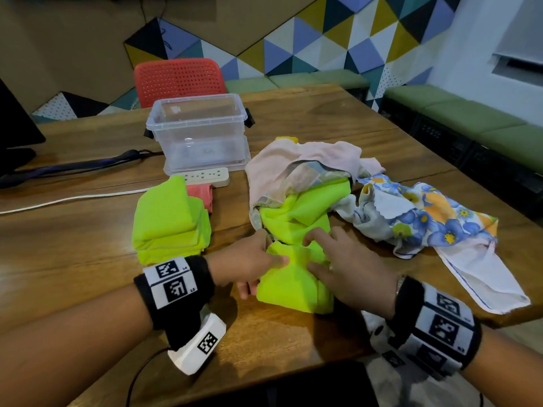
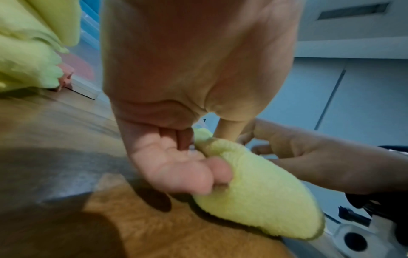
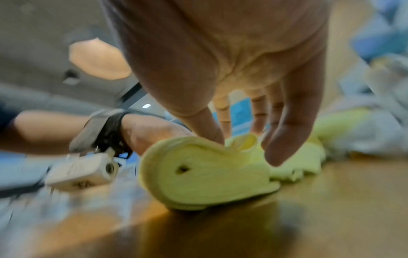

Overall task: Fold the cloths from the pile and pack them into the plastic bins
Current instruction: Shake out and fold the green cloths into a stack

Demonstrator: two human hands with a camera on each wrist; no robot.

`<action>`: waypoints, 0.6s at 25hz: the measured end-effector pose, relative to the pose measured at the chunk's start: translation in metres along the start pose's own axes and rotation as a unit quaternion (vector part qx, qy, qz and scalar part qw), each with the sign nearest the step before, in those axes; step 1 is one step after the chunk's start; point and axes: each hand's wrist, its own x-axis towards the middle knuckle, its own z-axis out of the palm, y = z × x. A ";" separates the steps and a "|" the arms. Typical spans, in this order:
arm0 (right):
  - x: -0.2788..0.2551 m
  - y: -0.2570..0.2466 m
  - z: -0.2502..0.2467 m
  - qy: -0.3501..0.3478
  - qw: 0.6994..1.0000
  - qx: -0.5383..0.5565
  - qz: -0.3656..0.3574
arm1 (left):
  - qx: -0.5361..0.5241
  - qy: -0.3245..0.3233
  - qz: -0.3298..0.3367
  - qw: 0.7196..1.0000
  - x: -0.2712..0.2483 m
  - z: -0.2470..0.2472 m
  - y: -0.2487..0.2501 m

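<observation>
A lime green cloth [image 1: 293, 286] lies part-folded on the wooden table [image 1: 73, 245] near its front edge. My left hand [image 1: 264, 274] pinches the cloth's left edge, thumb on top and fingers curled beneath, as the left wrist view shows [image 2: 207, 176]. My right hand [image 1: 338, 254] presses the fold from above with straight, spread fingers [image 3: 273, 139]. The cloth's far end runs back into the pile, under a pink cloth [image 1: 293, 160] and beside a floral cloth [image 1: 426, 212]. A clear plastic bin [image 1: 199, 133] with nothing in it stands behind, at the centre left.
A stack of folded lime cloths [image 1: 170, 218] sits left of my hands, with a folded pink one [image 1: 202, 195] behind it. A power strip [image 1: 205, 176] with a white cable lies in front of the bin. A red chair [image 1: 179, 80] stands beyond the table.
</observation>
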 end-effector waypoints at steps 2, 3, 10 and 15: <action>0.003 -0.005 -0.001 0.024 0.997 -0.043 -0.052 | 0.003 -0.009 -0.013 1.000 0.004 -0.001 -0.001; 0.005 -0.007 -0.002 0.017 0.996 -0.054 -0.076 | 0.011 -0.010 -0.015 1.000 0.006 -0.001 -0.002; 0.000 -0.018 -0.012 -0.088 0.990 0.027 -0.103 | 0.176 0.121 0.045 0.976 -0.007 -0.010 -0.016; 0.004 -0.044 0.001 -0.120 0.974 0.085 -0.174 | 0.259 0.224 0.145 0.928 -0.066 -0.015 -0.055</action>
